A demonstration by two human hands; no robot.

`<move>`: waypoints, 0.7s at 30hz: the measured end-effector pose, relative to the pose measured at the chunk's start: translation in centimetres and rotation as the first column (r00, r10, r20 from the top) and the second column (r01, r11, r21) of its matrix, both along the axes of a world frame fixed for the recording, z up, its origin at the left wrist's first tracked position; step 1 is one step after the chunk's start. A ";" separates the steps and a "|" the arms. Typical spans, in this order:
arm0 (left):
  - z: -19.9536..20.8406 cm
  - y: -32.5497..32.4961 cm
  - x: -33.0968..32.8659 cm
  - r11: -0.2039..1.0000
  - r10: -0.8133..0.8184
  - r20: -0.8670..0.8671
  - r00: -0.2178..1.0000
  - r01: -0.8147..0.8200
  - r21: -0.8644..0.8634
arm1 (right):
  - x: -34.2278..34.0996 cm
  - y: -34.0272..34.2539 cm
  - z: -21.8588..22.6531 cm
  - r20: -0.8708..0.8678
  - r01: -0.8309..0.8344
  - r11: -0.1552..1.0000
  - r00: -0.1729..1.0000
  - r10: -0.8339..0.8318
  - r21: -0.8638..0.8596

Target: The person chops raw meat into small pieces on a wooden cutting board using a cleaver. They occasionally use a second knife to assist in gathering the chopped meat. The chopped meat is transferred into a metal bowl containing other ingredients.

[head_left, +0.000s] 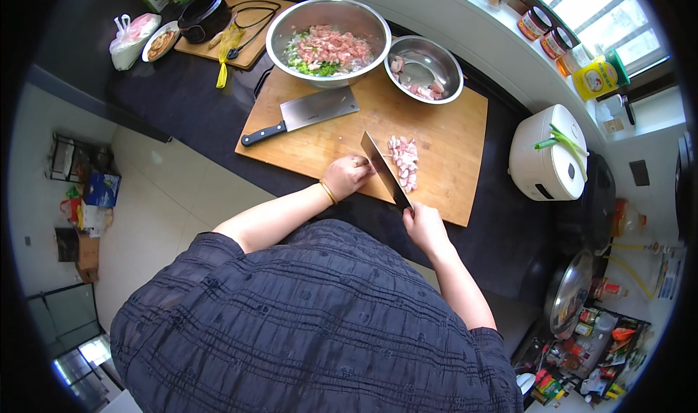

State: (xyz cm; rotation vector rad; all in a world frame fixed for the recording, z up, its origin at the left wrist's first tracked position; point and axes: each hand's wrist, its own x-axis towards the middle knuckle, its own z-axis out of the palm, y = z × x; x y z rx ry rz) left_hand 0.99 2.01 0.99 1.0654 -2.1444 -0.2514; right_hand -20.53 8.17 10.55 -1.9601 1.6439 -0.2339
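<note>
My right hand (pixel 425 227) is wrapped round the handle of a cleaver (pixel 385 169), its blade standing on edge over the wooden cutting board (pixel 443 133). Just left of the blade, my left hand (pixel 347 177) has its fingers curled together on a piece of pink meat, mostly hidden under the fingertips. Diced raw meat (pixel 404 162) lies in a heap right of the blade. A second cleaver (pixel 320 107) with a black handle rests flat on the board, beyond my left hand.
Behind the board's middle stands a large steel bowl (pixel 280 31) of minced meat and chopped greens. Beside it, a smaller steel bowl (pixel 456 86) contains meat pieces. A white rice cooker (pixel 542 155) with green onion on its lid is at right. A black pot (pixel 203 19) stands far left.
</note>
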 end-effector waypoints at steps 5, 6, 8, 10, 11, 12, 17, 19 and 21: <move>-0.7 -0.1 -0.6 0.998 0.058 0.086 0.995 -0.055 -0.027 | -0.2 0.0 -0.2 -0.059 -0.032 0.999 0.998 0.034 0.033; -0.8 -0.1 -0.7 0.997 0.062 0.069 0.996 -0.059 -0.044 | -0.2 -0.1 -0.2 -0.070 -0.032 0.999 0.997 0.034 0.031; -0.4 0.0 -0.7 0.995 0.072 0.037 0.997 -0.069 -0.075 | 0.0 -0.2 -0.2 -0.090 -0.036 0.999 0.995 0.038 0.028; -0.8 0.0 -0.9 0.994 0.082 0.012 0.997 -0.081 -0.069 | 0.4 -0.3 0.0 -0.139 -0.058 0.998 0.988 0.060 0.017; -1.0 0.0 -0.9 0.994 0.088 0.000 0.996 -0.088 -0.066 | 0.6 -0.3 0.1 -0.163 -0.069 0.998 0.984 0.070 0.012; -1.1 0.1 -0.9 0.994 0.090 -0.007 0.996 -0.091 -0.060 | 0.7 -0.4 0.1 -0.175 -0.076 0.997 0.982 0.077 0.012; -1.0 0.0 -1.0 0.996 0.078 -0.038 0.996 -0.079 -0.034 | 1.6 -1.7 -0.1 -0.185 -0.081 0.997 0.979 0.083 0.017; -1.0 -0.1 -1.1 0.996 0.078 -0.050 0.996 -0.080 -0.033 | 2.7 -2.7 -1.0 -0.155 -0.082 0.996 0.985 0.077 -0.027; -0.8 -0.2 -1.1 0.997 0.072 -0.065 0.995 -0.075 -0.035 | 4.0 -3.9 -2.1 -0.133 -0.077 0.995 0.989 0.067 -0.070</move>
